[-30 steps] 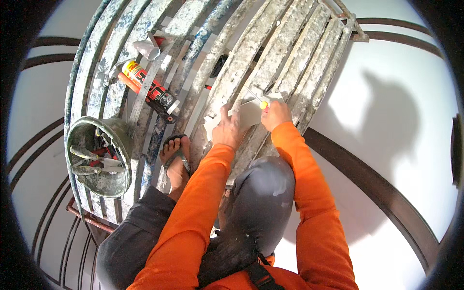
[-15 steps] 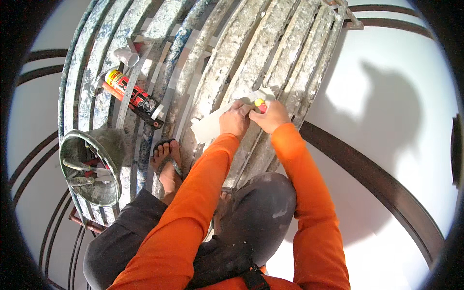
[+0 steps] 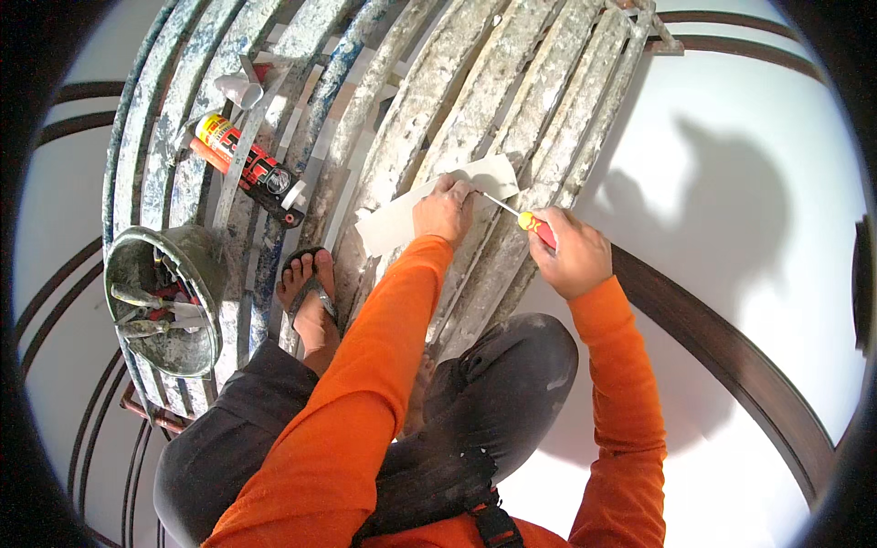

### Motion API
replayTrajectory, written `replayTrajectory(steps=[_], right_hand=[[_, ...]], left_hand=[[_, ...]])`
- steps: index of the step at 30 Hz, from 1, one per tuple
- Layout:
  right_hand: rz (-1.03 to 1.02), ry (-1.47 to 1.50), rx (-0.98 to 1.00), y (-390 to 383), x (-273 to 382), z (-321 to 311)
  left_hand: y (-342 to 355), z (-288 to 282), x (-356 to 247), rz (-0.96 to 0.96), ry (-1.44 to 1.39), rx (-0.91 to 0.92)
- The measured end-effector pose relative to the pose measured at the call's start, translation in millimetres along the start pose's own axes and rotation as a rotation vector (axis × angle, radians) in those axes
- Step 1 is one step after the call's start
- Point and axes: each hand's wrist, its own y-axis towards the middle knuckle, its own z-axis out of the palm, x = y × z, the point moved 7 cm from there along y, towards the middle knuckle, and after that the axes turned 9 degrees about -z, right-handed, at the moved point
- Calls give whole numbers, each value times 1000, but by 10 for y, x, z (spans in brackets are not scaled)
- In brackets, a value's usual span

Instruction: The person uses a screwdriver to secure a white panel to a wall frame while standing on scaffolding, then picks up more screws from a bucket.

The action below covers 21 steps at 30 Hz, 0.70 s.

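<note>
My left hand [image 3: 442,211] is closed on a pale flat strip [image 3: 391,226], which lies at a slant over the paint-spattered slats. Its fingers are bunched over the strip's middle, and the thumb is mostly hidden. In my right hand [image 3: 575,253] is a screwdriver [image 3: 531,222] with a yellow and red handle. Its thin shaft points up and left. The tip ends beside my left fingertips, over the strip. Whatever small thing may be at the tip is too small to make out.
A red and black canister with a yellow band [image 3: 239,151] lies left on the slatted platform [image 3: 475,91], with a metal bar [image 3: 239,173] across it. A dark bucket [image 3: 196,352] holds several hand tools. My sandalled foot [image 3: 311,283] is close by. Dark curved trim [image 3: 731,361] borders the right.
My right hand has moved right and slightly down with the screwdriver, so its shaft now shows. My left hand stays on the strip, whose right end is more exposed.
</note>
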Motion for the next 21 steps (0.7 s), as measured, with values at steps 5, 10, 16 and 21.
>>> replayTrajectory(steps=[5,10,16,21], right_hand=[[12,-44,32,52,22,32],[-2,-28,41,75,38,19],[15,-66,61,73,68,29],[10,-35,52,78,61,-1]], left_hand=[[-7,-12,11,12,24,-8],[-7,-25,-12,23,18,-18],[-3,-40,5,-1,12,18],[-2,-59,-21,-33,-7,14]])
